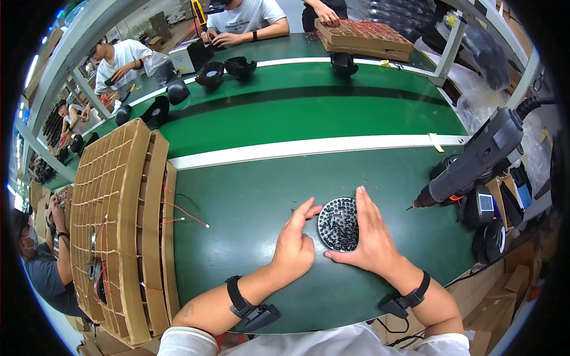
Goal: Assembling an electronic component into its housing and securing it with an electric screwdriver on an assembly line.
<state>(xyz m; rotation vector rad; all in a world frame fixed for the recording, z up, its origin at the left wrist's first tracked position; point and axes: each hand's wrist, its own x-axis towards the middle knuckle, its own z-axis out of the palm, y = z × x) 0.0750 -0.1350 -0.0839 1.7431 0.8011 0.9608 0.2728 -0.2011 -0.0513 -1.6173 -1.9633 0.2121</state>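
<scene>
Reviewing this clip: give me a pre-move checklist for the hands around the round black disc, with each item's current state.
1. Left hand on the round black disc: ok, fingertips meet its left edge.
2. Right hand on the disc: ok, palm and fingers cup its right side.
3. Disc flat on the green table: ok.
4. Disc's studded face undamaged: cannot tell, too small.
5. Electric screwdriver away from the hands: ok, it hangs to the right, apart.
6. Red wires from the cardboard grid tray away from the disc: ok, they end well to its left.
</scene>
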